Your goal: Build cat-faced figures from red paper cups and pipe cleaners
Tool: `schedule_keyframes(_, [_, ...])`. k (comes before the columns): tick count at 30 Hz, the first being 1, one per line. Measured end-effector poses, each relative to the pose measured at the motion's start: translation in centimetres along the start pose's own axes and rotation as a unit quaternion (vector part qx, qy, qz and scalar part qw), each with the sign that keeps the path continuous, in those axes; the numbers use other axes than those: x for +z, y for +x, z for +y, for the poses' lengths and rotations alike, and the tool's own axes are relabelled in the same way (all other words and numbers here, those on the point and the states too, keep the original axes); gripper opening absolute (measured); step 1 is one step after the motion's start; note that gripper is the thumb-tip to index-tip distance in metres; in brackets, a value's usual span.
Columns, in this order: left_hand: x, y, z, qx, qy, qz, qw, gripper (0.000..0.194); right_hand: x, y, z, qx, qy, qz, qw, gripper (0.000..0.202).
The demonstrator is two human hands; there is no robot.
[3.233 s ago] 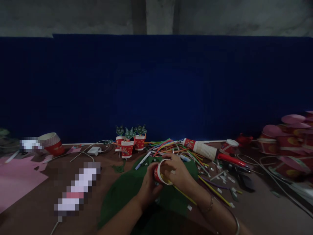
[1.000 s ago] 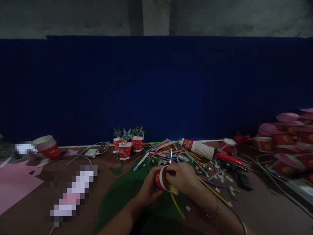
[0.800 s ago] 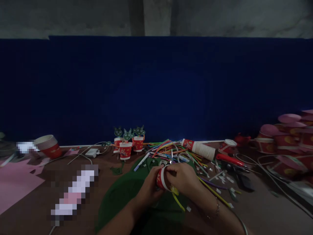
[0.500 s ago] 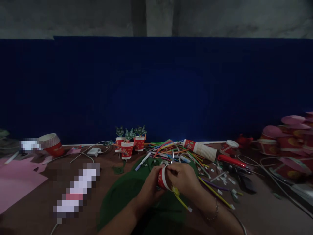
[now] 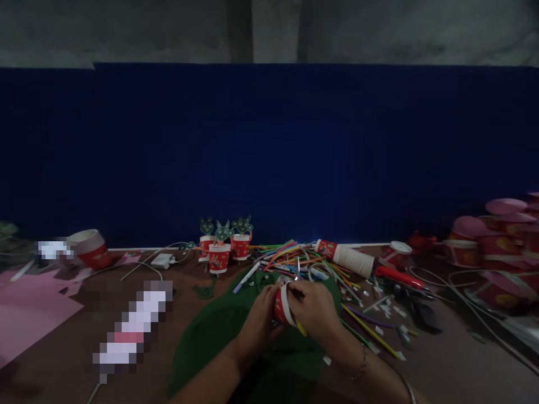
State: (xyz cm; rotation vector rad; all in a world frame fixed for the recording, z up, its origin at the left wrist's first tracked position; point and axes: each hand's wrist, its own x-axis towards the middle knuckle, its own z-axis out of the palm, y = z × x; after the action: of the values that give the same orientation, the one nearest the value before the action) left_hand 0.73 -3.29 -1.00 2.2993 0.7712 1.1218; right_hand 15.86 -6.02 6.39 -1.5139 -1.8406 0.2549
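My left hand [image 5: 261, 311] is wrapped round a red paper cup [image 5: 279, 307] with a printed pattern, tipped so that its white rim faces right. The bent fingers of my right hand [image 5: 314, 308] press together at the cup's mouth, their tips hidden inside or behind the rim. A short end of a yellow fuzzy stem [image 5: 301, 329], like a pipe cleaner, pokes out below the rim, under my right hand. Both hands are above a green sheet [image 5: 210, 336]. Behind them stands a group of red cups [image 5: 219, 258] with green animal-face cutouts.
A pile of coloured stems [image 5: 290, 255] lies beyond the hands, beside a lying stack of cups [image 5: 349, 261]. At right are a red-handled tool [image 5: 398, 279], white scraps [image 5: 385, 308] and pink-topped cups [image 5: 463, 241]. Pink paper [image 5: 33, 320], a cup stack [image 5: 90, 249] and a charger [image 5: 163, 261] are left.
The long yellow stem that hung out of the cup now shows only as a short end. My right hand has shifted slightly left, and the cup has turned a little.
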Motion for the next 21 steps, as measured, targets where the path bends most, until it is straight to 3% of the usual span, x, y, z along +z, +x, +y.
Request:
schedule_keyframes(4, [0.04, 0.04, 0.13, -0.001, -0.002, 0.000, 1.000, 0.074, 0.00, 0.24, 0.43, 0.037, 0.040, -0.026, 0.998, 0.025])
schedule_keyframes(8, [-0.09, 0.18, 0.33, 0.000, -0.016, 0.005, 1.000, 0.071, 0.10, 0.46, 0.71, 0.022, 0.066, -0.058, 0.996, 0.026])
schedule_keyframes(17, [-0.11, 0.24, 0.76, -0.019, -0.025, 0.008, 0.999, 0.069, -0.30, 0.20, -0.08, 0.038, -0.056, -0.041, 0.997, 0.021])
schedule_keyframes(21, [-0.29, 0.24, 0.68, -0.020, -0.017, 0.003, 1.000, 0.068, -0.19, 0.27, -0.05, 0.033, -0.057, -0.038, 0.997, 0.022])
